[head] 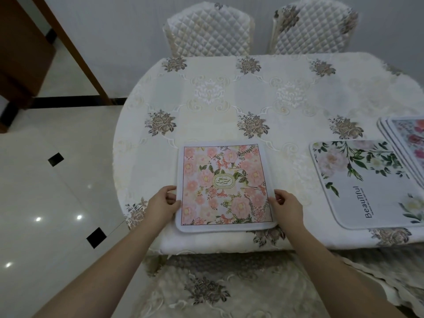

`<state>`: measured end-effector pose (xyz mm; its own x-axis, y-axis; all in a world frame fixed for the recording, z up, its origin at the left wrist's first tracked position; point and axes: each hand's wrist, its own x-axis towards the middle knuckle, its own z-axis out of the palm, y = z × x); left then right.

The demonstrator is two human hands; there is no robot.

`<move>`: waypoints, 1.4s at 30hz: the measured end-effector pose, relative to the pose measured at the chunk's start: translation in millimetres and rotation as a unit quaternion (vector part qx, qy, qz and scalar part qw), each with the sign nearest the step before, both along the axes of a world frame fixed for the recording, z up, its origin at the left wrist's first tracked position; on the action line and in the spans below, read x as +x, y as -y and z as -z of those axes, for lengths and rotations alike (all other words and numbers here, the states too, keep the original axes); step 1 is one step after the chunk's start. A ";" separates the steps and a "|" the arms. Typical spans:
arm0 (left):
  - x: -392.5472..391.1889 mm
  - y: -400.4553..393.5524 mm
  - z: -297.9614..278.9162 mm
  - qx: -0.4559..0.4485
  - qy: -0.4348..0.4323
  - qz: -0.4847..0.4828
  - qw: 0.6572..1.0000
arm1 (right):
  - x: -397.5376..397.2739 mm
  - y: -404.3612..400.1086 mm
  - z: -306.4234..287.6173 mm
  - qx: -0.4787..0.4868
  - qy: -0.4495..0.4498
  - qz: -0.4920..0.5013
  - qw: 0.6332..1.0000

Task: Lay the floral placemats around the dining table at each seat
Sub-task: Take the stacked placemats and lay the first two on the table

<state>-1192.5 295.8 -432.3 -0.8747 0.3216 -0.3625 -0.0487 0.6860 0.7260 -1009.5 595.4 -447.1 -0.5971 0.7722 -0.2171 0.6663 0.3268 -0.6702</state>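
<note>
Left hand (pixel 163 201) and right hand (pixel 286 205) pinch opposite side edges of the pink floral placemat (pixel 224 185), flat on the tabletop (pixel 229 99) at lower centre of the frame.

Both hands on the pink placemat (pixel 226 185) now: left hand (pixel 161 206) pinching its left edge, right hand (pixel 288 206) its right. It lies flat near the table's (pixel 229 92) front edge, white placemat (pixel 367 182) alongside.

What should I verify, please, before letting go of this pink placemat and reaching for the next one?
1. Pink placemat flat on tablecloth: ok.
2. Near edge inside table edge: ok.
3. Left hand and right hand gripping opposite sides: ok.
4. Apart from Beautiful placemat: ok.
5. Spare stack available at right: ok; count cannot tell.
6. Far chairs have mats: not ok.
</note>
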 end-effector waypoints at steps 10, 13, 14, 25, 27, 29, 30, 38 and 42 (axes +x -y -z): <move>7.6 -2.1 6.2 -0.018 -0.023 -0.012 1.000 | 3.0 1.8 -0.7 -0.001 0.001 0.008 1.000; 7.6 -2.5 9.0 -0.022 -0.020 -0.014 0.999 | 4.1 1.4 -0.4 -0.003 0.004 0.009 1.000; 8.2 -2.7 9.7 -0.021 -0.020 -0.014 0.999 | 4.9 1.5 -0.3 -0.004 0.005 0.010 1.000; 24.8 -35.9 10.0 -0.061 -0.258 0.024 0.964 | -19.0 19.7 -15.3 0.020 -0.054 0.002 0.998; 27.4 -54.6 13.8 -0.069 -0.289 0.109 0.949 | -33.0 31.8 -17.2 0.055 -0.055 -0.053 0.996; 27.4 -73.1 17.1 -0.079 -0.291 0.160 0.940 | -50.3 44.1 -16.3 0.075 -0.052 -0.112 0.990; 25.8 -81.2 18.5 -0.080 -0.293 0.175 0.936 | -59.7 48.7 -14.7 0.078 -0.049 -0.140 0.986; -9.9 -113.8 36.3 -0.123 -0.303 0.198 0.924 | -132.5 55.9 12.4 0.104 -0.025 -0.248 0.963; -17.4 -118.1 51.1 -0.171 -0.293 0.239 0.910 | -153.7 57.1 32.3 0.160 0.040 -0.266 0.950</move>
